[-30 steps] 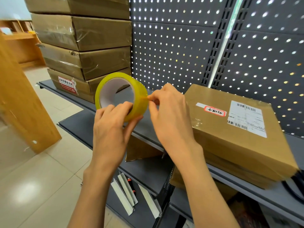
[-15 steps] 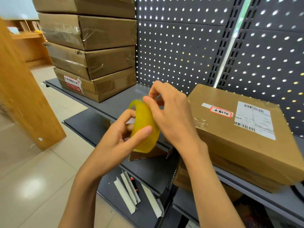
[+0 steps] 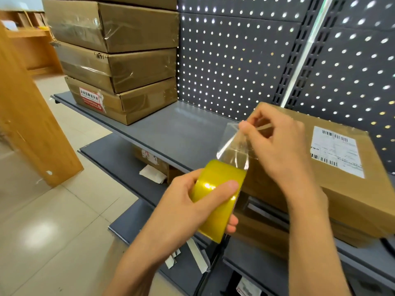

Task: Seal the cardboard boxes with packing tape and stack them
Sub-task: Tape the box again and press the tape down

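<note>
Where half a second ago the right hand was picking at the edge of the tape roll, it has now lifted away and drawn out a clear strip of tape, which stretches from the roll's top up to the pinch of thumb and forefinger. Its other fingers are loosely curled. The left hand has turned the yellow roll so that its outer band faces the camera; the thumb lies across the band and the fingers wrap underneath, gripping it in front of the shelf's front edge. Both hands sit lower in the view than before.

On the shelf's right part, behind the right hand, lies the cardboard box with a white shipping label on top, overhanging the front edge. At the shelf's left end stands a stack of taped boxes against the pegboard, as before. Lower shelves hold loose white slips.
</note>
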The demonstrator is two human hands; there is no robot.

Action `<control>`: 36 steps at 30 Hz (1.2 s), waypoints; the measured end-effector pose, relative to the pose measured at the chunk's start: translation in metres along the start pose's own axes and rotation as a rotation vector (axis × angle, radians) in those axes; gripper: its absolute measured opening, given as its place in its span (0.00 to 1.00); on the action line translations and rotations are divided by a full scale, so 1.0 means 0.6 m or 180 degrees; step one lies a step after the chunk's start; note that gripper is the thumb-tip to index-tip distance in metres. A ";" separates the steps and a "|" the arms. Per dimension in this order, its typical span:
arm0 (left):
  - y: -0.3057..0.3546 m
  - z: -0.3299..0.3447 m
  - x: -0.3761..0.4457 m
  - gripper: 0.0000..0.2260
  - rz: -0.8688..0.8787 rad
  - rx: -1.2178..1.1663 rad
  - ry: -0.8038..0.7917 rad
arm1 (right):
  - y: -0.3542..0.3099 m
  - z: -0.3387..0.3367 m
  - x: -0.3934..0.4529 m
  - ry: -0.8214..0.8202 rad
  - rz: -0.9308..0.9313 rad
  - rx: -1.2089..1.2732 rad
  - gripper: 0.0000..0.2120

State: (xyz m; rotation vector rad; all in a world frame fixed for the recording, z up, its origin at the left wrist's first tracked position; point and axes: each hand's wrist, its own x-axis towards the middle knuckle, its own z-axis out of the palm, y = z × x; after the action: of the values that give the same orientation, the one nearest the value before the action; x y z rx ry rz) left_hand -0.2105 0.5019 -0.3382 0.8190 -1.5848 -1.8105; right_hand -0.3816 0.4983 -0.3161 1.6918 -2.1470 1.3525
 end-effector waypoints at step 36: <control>-0.020 0.011 0.045 0.15 -0.0205 -0.0113 -0.0126 | 0.013 0.004 -0.017 -0.1976 0.0098 -0.0951 0.31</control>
State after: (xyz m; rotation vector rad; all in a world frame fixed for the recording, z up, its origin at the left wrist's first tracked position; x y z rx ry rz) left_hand -0.2333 0.4867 -0.3510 0.8313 -1.5628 -1.9058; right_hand -0.3831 0.5040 -0.3279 2.1408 -2.5093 0.4893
